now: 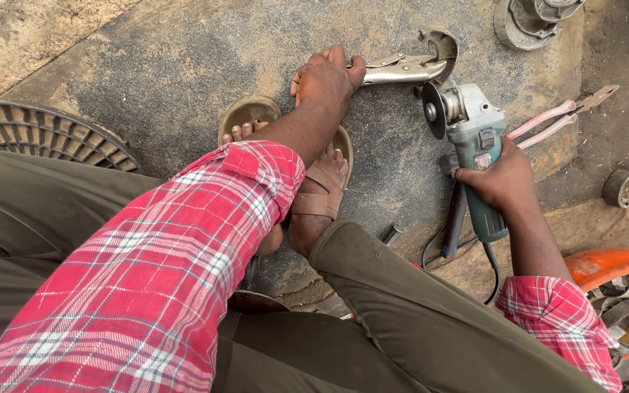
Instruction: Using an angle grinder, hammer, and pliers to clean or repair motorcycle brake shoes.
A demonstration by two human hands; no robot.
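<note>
The left hand (pixel 323 81) is wrapped shut around the handles of the locking pliers (pixel 402 69), which lie on the ground straight ahead of the person. The pliers' long axis runs roughly level across the view, from the hand on the left out to the jaws on the right. Those jaws bite a curved metal piece (pixel 440 45), held at the far right end of the tool, up and away from the person's sandalled foot (pixel 319 191).

The right hand (pixel 502 182) is closed around the body of the grinder (pixel 475 145). The grinder's long axis runs nearly up the view, cable end toward the person, disc (pixel 434 110) at the far end. The disc stands on edge, just below and slightly left of the curved piece; they look near but apart, though a faint touch cannot be ruled out from this angle.

So the clamped piece lies just beyond the disc, off the grinder's nose, and the 2 tools meet at about a right angle. The left hand is further from the piece, a pliers' length away; the right hand is about a grinder's length below it.

A second pair of pliers with pink handles (pixel 555 120) lies to the right of the grinder, untouched. A ribbed round cover (pixel 38 135) sits at the far left.
</note>
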